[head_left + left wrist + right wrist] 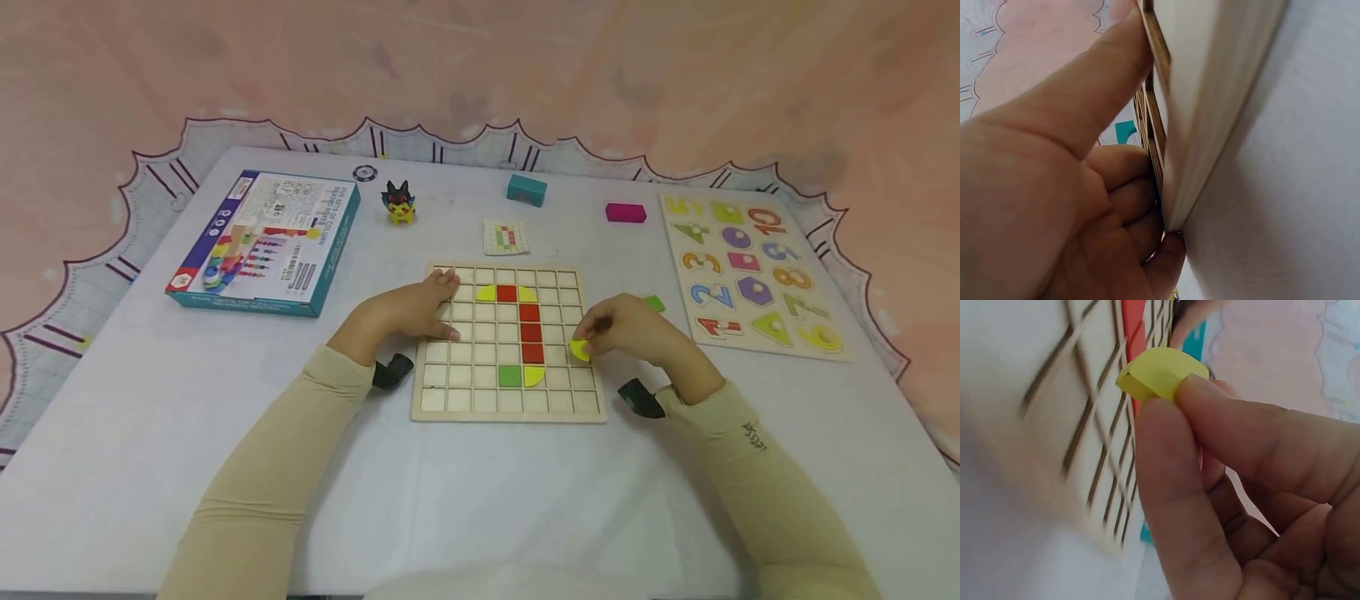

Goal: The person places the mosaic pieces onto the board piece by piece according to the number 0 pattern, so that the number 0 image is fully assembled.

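Note:
A wooden grid board (457, 402) lies flat in the middle of the table. My left hand (416, 310) rests on its left side, thumb and fingers spread; the left wrist view shows the thumb (1094, 81) on its face. Between thumb and index finger, my right hand (626, 329) pinches a yellow rounded-edge piece (1163, 372), held just above the board's right side. Several pieces sit in cells: red squares (531, 333) in a column, one red square between two yellow rounded pieces (487, 293) on top, and a green square (509, 376) beside a yellow piece (534, 377) below.
Behind the board lies a small pattern card (506, 237). A green piece (655, 303) is beyond my right hand, near a number puzzle (757, 283). Further back are a teal block (527, 190), a magenta block (626, 213), a figurine (400, 204), a round chip (365, 172) and a box (262, 242).

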A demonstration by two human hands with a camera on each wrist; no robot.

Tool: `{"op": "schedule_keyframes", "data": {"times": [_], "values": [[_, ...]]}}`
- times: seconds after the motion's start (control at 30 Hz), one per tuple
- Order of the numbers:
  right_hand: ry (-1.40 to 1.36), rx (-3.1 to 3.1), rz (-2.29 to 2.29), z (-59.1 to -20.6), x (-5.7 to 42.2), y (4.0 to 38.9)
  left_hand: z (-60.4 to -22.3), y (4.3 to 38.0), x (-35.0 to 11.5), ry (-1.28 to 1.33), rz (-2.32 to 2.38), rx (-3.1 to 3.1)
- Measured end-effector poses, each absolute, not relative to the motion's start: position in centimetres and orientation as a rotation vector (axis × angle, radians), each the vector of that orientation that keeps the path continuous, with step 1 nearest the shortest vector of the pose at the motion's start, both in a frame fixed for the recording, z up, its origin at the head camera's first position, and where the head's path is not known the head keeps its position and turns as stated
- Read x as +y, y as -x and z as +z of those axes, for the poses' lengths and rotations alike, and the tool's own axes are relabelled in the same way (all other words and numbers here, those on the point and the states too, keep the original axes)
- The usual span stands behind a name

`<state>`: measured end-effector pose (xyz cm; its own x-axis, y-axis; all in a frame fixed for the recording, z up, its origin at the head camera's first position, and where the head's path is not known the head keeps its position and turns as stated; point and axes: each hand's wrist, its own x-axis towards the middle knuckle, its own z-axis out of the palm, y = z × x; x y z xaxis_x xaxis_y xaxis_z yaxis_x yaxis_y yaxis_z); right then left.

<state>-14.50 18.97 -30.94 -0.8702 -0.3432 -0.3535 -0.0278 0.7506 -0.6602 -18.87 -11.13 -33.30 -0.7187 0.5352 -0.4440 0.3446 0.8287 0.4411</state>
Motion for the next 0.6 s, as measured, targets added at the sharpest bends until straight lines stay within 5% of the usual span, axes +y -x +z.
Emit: {"op": "schedule_keyframes", "data": {"times": [0.6], "values": [[0.511, 2.286, -0.980, -32.2, 10.2, 14.7, -32.9, 18.8, -11.1, -0.644, 0.424, 2.438]]}}
